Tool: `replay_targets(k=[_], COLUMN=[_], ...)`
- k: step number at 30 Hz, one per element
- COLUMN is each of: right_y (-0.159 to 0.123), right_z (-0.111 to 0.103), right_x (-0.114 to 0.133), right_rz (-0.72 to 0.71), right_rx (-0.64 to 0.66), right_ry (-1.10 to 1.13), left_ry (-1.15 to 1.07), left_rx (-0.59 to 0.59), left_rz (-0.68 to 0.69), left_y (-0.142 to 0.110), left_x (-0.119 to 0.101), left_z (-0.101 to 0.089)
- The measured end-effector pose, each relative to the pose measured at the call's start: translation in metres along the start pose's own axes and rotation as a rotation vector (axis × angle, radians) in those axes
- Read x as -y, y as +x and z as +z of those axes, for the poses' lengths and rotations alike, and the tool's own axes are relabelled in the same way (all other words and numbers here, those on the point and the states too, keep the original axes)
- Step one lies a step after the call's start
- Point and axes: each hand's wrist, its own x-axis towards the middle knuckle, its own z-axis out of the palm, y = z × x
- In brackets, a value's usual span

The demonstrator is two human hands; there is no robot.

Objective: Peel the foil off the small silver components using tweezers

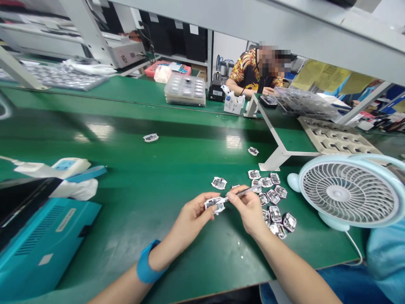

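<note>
closest to you, your left hand (193, 223), with a blue wristband (146, 262) on its wrist, sits at about 7 o'clock from the work point, its fingers curled and pressed together on a small square part (214, 204) of white and silver. your right hand (249, 211) comes in from 5 o'clock, its thumb and fingers pinching a slim metal pick (243, 192). the pick's long axis runs almost level, from its upper end at about 2 o'clock to its tip at 9 o'clock, so the tip points toward the part from its right side; whether they touch is too small to tell. the part lies just past your left fingertips, held in that hand, with your right hand just beside it. under both hands spreads a green bench mat (148, 236). at 2 to 3 o'clock, a loose heap of similar parts (274, 200) lies near your right hand, with one more (219, 183) at 12 o'clock. a pale blue desk fan (348, 196) stands at 3 o'clock, and a teal case (41, 249) lies at 9 o'clock. farther out at 12 o'clock, two lone parts rest on the mat. beyond them, a stack of clear trays (184, 89) sits on the far bench, and a co-worker (253, 71) sits at 1 o'clock.
</note>
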Motion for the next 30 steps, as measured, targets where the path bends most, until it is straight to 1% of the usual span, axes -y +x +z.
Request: replay_targets(k=[7,15,20,24,30], right_y=[-0.0001,0.0001,-0.0005,-0.001,-0.0022], right_z=[-0.0012,-0.0011,-0.0009,-0.0013,-0.0011], right_x=[-0.0014,0.0009,0.0041,0.0059,0.0051], right_rz=[-0.029,-0.044,-0.065,-0.07,-0.083], right_rx=[-0.024,-0.016,0.007,0.026,0.032], right_ry=[-0.016,-0.031,-0.055,-0.082,-0.093], left_ry=[0.018,-0.003,-0.016,0.0,-0.009], left_rx=[0.015,0.023,0.025,0.012,-0.033], left_rz=[0.014,0.012,0.044,0.052,0.011], left_y=[-0.0012,-0.0021,-0.0016,-0.0012,-0.0015], left_x=[0.0005,-0.0008,0.001,0.0008,-0.0028], left_z=[0.0001,-0.0005,0.0,-0.0008,0.0015])
